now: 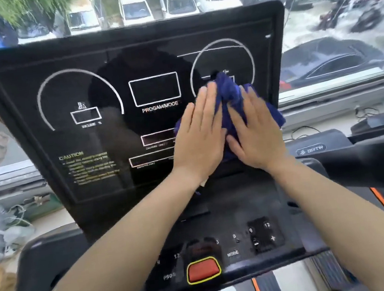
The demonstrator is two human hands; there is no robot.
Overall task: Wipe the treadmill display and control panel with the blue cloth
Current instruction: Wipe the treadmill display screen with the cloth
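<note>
1. Together, both hands lie flat with fingers extended, pressing the blue cloth (227, 96) against the treadmill display (112, 102); neither pinches it.
2. Left hand (199, 132) covers the cloth's left part; right hand (256, 128) covers its right part, and bunched fabric rises between them.
3. Cloth sits on the display's lower right area, over the right-hand dial ring (222, 65).
4. Left of the cloth on the display is the middle box marked "PROGAM/MODE" (154, 89).
5. Below the display lies the control panel (229, 216), with a red button (203, 270) outlined in yellow.
6. Beyond the display, a window shows parked cars (178, 0).
</note>
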